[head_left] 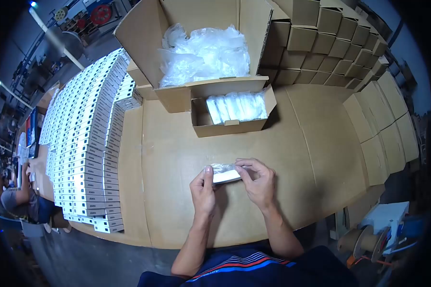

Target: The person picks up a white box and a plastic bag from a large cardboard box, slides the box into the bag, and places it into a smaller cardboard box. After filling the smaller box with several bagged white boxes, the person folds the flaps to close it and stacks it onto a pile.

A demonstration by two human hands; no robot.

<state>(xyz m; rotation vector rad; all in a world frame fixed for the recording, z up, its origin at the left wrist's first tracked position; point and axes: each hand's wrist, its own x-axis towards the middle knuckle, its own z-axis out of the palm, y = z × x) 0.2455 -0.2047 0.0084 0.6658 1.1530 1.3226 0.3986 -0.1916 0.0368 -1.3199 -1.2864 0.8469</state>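
Between my two hands is a small white box (226, 176) with clear plastic wrap along its upper side. My left hand (204, 192) grips its left end, thumb on top. At the right end, my right hand (258, 184) pinches the box and its plastic between thumb and fingers. Beyond my hands stands an open cardboard carton (228, 129) holding a row of plastic-wrapped white packs (237, 107). Behind it, a larger open carton (143, 28) is heaped with clear plastic bags (206, 55).
Tall stacks of small white boxes (81, 138) line the table's left side. Brown cartons (321, 43) are piled at the back right, with more cartons (385, 126) along the right edge. A person (21, 196) sits at far left. A spool machine (373, 239) stands at lower right.
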